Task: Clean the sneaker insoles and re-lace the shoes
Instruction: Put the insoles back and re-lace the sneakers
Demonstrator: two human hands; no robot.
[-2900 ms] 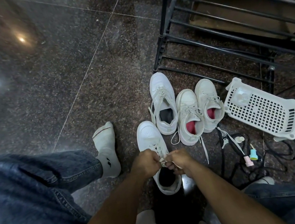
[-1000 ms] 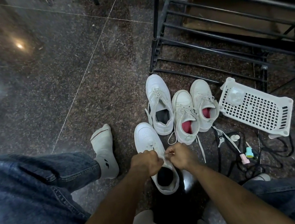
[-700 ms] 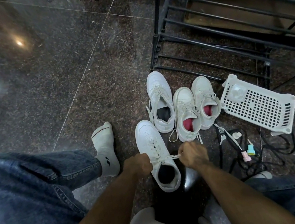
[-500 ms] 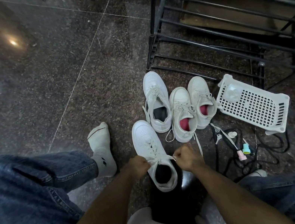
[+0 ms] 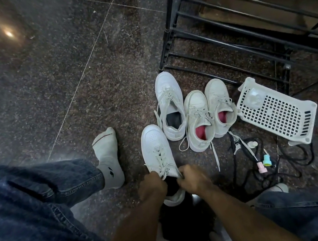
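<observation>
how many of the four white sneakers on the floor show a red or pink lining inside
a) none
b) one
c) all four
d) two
d: the two sneakers nearest the white basket, one and the other, show red inside; the other two look dark inside.

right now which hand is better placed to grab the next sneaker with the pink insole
Right hand: it lies nearer the pink-lined sneaker, which stands up and to the right. The left hand would have to cross the near sneaker.
</observation>
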